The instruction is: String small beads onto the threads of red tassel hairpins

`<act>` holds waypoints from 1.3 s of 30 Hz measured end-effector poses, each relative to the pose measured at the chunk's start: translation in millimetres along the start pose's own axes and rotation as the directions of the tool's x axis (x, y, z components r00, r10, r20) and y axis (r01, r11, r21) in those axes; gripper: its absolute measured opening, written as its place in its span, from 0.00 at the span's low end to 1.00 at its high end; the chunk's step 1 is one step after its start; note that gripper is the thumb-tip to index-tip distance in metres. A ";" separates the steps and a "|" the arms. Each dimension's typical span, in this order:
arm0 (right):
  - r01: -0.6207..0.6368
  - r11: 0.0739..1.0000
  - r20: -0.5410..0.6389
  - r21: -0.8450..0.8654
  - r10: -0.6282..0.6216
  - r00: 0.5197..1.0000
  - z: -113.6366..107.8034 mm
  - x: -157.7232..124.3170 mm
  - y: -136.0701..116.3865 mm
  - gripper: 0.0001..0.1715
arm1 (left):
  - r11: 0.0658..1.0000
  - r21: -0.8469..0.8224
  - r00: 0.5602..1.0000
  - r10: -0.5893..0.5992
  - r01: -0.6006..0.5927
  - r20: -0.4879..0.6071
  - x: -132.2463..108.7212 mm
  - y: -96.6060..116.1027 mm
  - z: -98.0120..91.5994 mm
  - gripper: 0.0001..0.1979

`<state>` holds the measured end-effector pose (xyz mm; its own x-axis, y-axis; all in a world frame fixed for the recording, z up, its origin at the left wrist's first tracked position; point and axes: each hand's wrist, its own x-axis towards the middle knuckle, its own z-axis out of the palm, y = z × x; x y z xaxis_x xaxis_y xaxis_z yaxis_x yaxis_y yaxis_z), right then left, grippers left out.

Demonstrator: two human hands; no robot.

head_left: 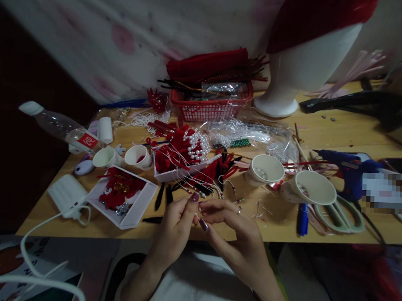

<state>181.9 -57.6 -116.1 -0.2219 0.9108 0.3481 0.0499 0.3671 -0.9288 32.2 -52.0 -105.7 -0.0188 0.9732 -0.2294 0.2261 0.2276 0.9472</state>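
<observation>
My left hand [176, 225] and my right hand [232, 234] meet at the near edge of the wooden table [322, 129], fingertips pinched together. Whatever sits between the fingertips is too small to name. A thin wire with small beads [219, 191] lies on the table just beyond them. Behind that stands a white tray with red flowers and white pearl strands [187, 152]. Another white tray of red pieces [122, 196] lies to the left of my left hand.
Paper cups [265, 169] [314, 187] stand to the right, next to green scissors [343, 214], a blue pen [303, 219] and a blue glue gun [348, 168]. A red basket [211, 109], a white mannequin stand [284, 83], a plastic bottle [62, 129] and a white charger [67, 193] also occupy the table.
</observation>
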 end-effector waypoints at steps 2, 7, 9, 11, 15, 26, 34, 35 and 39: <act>-0.001 1.000 0.003 -0.002 0.001 1.000 -0.3 -0.3 0.4 0.07 | 1.000 0.002 1.000 0.028 -0.028 0.000 -0.3 0.4 0.1 0.28; 0.004 1.000 -0.006 -0.007 -0.004 1.000 0.2 -0.3 1.9 0.07 | 0.995 0.035 0.996 0.093 -0.092 0.000 -0.7 0.0 0.9 0.24; 0.003 1.000 -0.008 -0.010 -0.004 1.000 0.9 -0.2 2.0 0.07 | 0.991 0.060 0.993 0.118 -0.118 -0.003 -1.0 -0.2 1.2 0.23; 0.014 1.000 -0.015 -0.024 -0.014 1.000 1.5 -0.2 1.6 0.07 | 0.985 0.089 0.988 0.152 -0.151 -0.006 -1.4 -0.1 1.3 0.22; 0.071 0.994 -0.027 -0.085 -0.074 0.997 1.7 0.0 -0.2 0.07 | 0.973 0.119 0.980 0.200 -0.197 -0.010 -3.2 0.6 1.5 0.22; 0.217 0.950 -0.065 -0.222 -0.237 0.969 2.0 1.2 3.4 0.09 | 0.925 0.240 0.945 0.319 -0.295 -0.068 -4.6 -3.9 5.8 0.20; 0.252 0.930 -0.059 -0.268 -0.277 0.959 2.8 -1.8 6.4 0.08 | 0.921 0.240 0.947 0.322 -0.307 -0.025 -3.9 -4.4 3.4 0.18; 0.251 0.931 -0.057 -0.266 -0.275 0.960 2.7 -2.1 6.4 0.08 | 0.927 0.219 0.948 0.317 -0.305 -0.023 -3.9 -4.4 2.9 0.18; 0.237 0.942 -0.055 -0.237 -0.257 0.965 2.7 -2.5 6.1 0.09 | 0.959 0.100 0.964 0.267 -0.266 0.001 -5.0 -5.1 0.7 0.20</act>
<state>180.1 -58.2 -122.9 -0.1736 0.7950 0.5812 0.2252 0.6066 -0.7624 31.8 -58.0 -109.6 0.0429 0.9986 0.0320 0.3189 -0.0440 0.9468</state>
